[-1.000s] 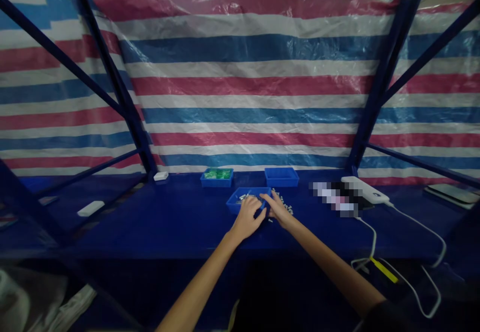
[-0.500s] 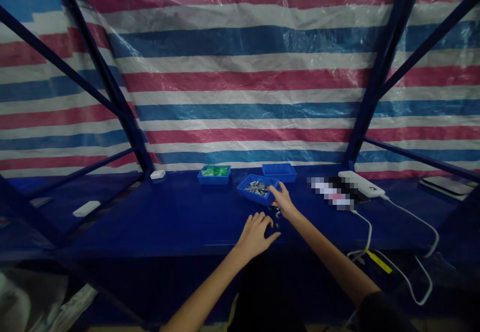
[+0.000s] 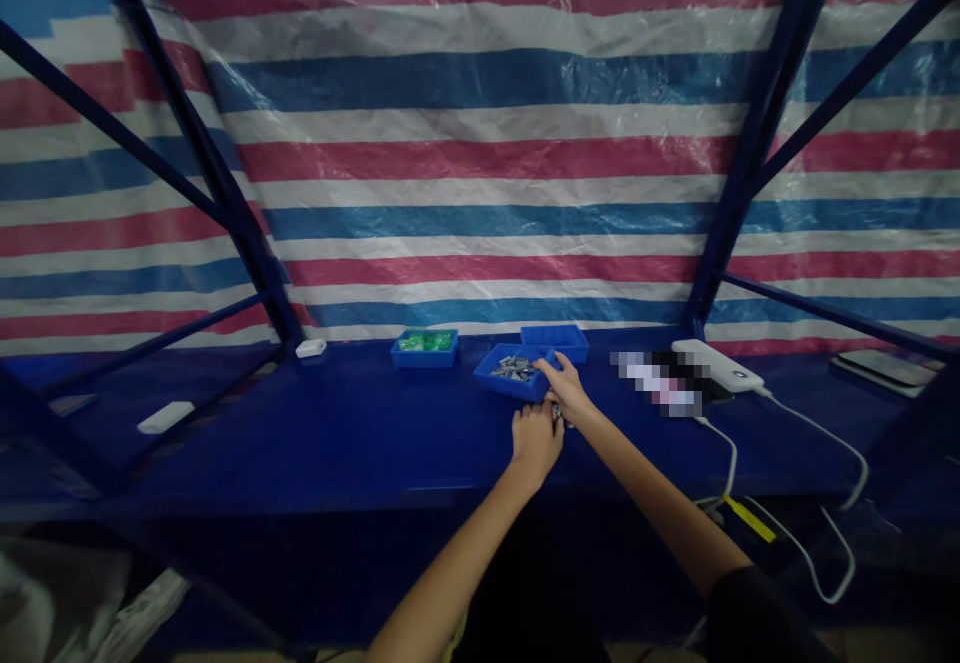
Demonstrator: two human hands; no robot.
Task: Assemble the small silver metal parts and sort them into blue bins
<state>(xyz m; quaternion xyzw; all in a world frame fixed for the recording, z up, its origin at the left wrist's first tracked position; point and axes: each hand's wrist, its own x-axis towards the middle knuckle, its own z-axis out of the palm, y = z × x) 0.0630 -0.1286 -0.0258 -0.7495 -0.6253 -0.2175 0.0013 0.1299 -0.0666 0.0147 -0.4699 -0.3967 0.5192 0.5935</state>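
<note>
A blue plastic bin [image 3: 495, 384] holding a heap of small silvery metal parts [image 3: 514, 368] is tilted over the blue table. My right hand [image 3: 568, 390] grips its right end, thumb on the rim. Just below the bin, my left hand [image 3: 535, 440] is curled with its fingers drawn together. A few small metal parts [image 3: 557, 411] show at its fingertips, between the two hands; their exact kind is too small to tell. The fingers partly hide these pieces.
Behind stand a blue bin [image 3: 399, 354] of green pieces and another blue bin [image 3: 576, 347]. To the right lie a white power bank [image 3: 718, 366], a white cable [image 3: 821, 442] and a blurred-out item. Blue metal posts [image 3: 739, 178] frame a striped plastic sheet [image 3: 480, 158].
My left hand has moved forward and right to the loose metal parts, and its fingers have closed in. My right hand still holds the bin, which has shifted little.
</note>
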